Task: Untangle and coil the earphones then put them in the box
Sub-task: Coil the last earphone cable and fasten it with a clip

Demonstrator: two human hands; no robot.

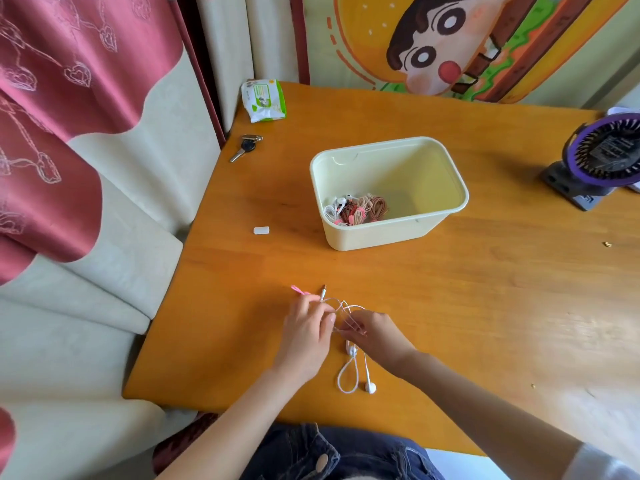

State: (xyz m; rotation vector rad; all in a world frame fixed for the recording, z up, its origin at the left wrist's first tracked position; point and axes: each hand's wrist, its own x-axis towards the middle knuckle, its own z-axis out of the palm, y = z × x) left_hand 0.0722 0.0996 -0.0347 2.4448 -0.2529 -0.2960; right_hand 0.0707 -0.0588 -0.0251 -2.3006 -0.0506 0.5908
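you are pinching the tangled white earphones [370, 387] with both your left hand [304, 336] and your right hand [375, 332] over the table [485, 306], well apart from the cream box [381, 234].

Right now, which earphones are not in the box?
The white pair, held by the left hand and right hand; the other bundles lie inside the box.

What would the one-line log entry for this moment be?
phase: untangling | left hand: pinches earphones cable | right hand: pinches same cable | earbud: lying on table | box: holds other coiled earphones
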